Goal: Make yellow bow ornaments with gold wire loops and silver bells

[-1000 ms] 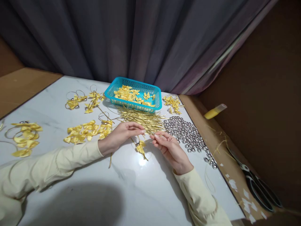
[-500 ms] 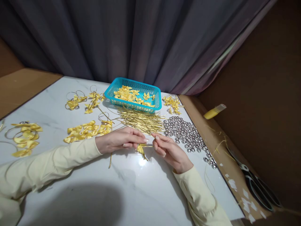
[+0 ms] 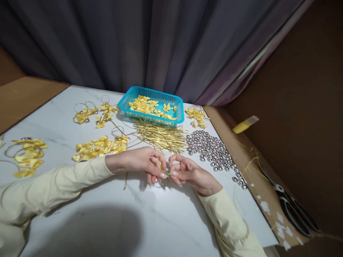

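Note:
My left hand (image 3: 147,162) is closed, holding a yellow ribbon bow (image 3: 161,165) that the fingers mostly cover. A gold twist tie (image 3: 168,174) runs from the bow across the small gap between my hands. My right hand (image 3: 190,175) pinches the tie's other end between thumb and fingers. Both hands hang just above the white marbled tabletop (image 3: 166,221), fingertips nearly meeting. Behind them lies a pile of gold twist ties (image 3: 162,137). Small silver bells (image 3: 211,150), or round metal beads, spread out beyond my right hand.
A blue basket (image 3: 183,109) at the back holds yellow bows. Finished-looking bow clusters with loops (image 3: 105,114) lie back left, more bows (image 3: 92,148) beside my left forearm, others (image 3: 29,157) far left. Scissors (image 3: 291,207), paper scraps and a yellow tube (image 3: 245,125) are on the right.
Both hands have drawn together and slightly downward. The bow hung visibly from my left fingers before; now it is mostly hidden, and the tie span between the hands is shorter.

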Available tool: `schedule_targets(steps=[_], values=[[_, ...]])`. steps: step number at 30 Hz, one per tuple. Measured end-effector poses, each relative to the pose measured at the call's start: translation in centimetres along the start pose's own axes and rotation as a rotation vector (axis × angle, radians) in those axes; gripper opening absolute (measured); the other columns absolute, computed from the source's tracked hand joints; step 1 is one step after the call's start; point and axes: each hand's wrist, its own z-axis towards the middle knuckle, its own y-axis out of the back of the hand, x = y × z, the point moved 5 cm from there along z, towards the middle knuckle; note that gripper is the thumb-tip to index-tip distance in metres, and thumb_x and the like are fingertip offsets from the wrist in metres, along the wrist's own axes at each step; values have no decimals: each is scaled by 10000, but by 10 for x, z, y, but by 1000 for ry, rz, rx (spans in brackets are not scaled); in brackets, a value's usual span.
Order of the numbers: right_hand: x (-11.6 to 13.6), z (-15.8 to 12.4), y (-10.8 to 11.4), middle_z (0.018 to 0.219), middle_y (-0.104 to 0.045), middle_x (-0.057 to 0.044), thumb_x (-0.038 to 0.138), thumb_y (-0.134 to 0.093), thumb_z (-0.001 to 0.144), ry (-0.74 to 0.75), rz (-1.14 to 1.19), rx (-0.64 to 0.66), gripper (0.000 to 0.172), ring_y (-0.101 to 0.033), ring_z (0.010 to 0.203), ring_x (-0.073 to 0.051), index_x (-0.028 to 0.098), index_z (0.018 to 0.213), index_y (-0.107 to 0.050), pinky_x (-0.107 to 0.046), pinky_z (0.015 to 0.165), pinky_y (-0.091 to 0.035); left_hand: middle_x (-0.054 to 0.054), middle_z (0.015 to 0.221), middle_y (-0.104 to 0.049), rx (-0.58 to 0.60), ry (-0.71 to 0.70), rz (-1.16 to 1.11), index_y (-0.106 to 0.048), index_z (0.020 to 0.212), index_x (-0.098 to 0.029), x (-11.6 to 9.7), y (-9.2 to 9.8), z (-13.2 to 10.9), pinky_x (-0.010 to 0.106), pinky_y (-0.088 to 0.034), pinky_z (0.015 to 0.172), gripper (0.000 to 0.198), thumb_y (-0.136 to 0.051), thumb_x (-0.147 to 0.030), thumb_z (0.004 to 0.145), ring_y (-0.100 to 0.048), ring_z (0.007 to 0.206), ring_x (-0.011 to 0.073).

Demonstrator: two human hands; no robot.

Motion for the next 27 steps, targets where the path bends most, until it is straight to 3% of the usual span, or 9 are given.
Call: schedule_targets(steps=[6, 14, 27], values=[[-5, 3, -5, 537, -575, 41, 176, -700, 730, -52, -11, 30, 234, -458, 442, -48, 148, 847, -499, -169, 427, -246, -21, 541, -660, 15, 4, 7, -580, 739, -143, 2, -4, 0, 199, -493, 467, 189, -748, -193, 667, -619, 464, 112], [-5, 3, -1, 570, -626, 15, 231, -725, 691, -62, -11, -21, 280, -487, 453, -57, 138, 867, -527, -173, 442, -301, 6, 694, -691, 9, -36, -4, -623, 832, -150, 0, 4, -1, 250, -535, 610, 171, -724, -215, 709, -667, 628, 136], [-5, 4, 5, 602, -669, -47, 232, -698, 694, -106, -103, -84, 176, -500, 481, -67, 86, 762, -628, -206, 496, -326, 12, 728, -701, -61, -43, 6, -642, 821, -156, -3, 7, -2, 227, -526, 627, 144, -714, -204, 705, -659, 630, 118]])
